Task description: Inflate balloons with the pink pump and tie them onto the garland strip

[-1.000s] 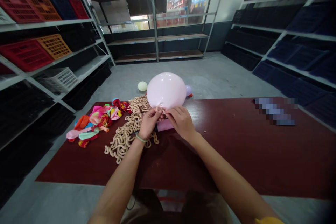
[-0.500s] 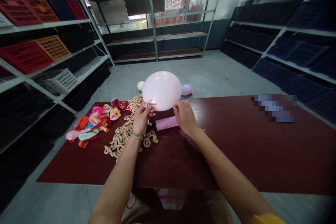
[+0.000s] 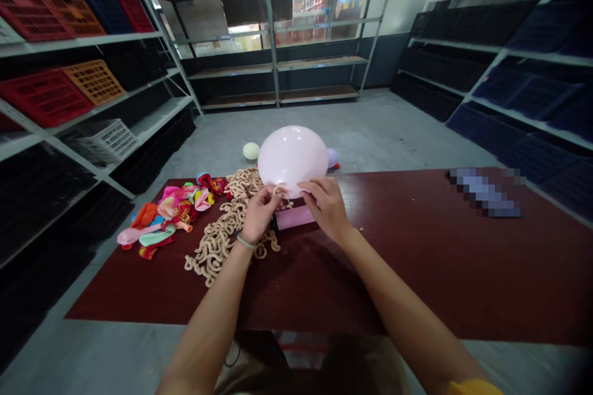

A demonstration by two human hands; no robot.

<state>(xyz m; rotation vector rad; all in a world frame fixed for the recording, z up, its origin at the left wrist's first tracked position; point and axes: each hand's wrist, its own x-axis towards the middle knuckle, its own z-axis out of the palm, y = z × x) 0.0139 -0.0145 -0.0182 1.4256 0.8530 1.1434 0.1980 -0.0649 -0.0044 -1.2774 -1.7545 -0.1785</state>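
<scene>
1. The pale pink balloon (image 3: 291, 160) is blown up and held just above the far edge of the dark red bench (image 3: 417, 278), near the middle of that edge.
2. The left hand (image 3: 260, 215) holds the balloon's gathered neck in a narrow pinch between thumb and fingers. A thin green band (image 3: 246, 242) circles that wrist.
3. The right hand (image 3: 327, 208) sits at the balloon's lower right, with its fingers (image 3: 308, 186) slightly spread and touching the skin. It is a loose, wide hold, and how firmly it grips cannot be told.
4. A pink hand pump (image 3: 291, 218) lies on the bench directly below the balloon, between the two hands.
5. A heap of tan curled strips (image 3: 217, 247) lies on the bench beneath and beside the left hand, reaching the far edge.
6. Further toward the left edge lies a bright mix of deflated balloons (image 3: 162, 213).
7. A pixelated blurred object (image 3: 486, 194) lies near the far right corner, well apart from the hands.
8. Beyond the far edge, a cream balloon (image 3: 251, 150) and a lilac balloon (image 3: 332, 158) sit on the grey floor (image 3: 370, 129), on either side of the pink one.
</scene>
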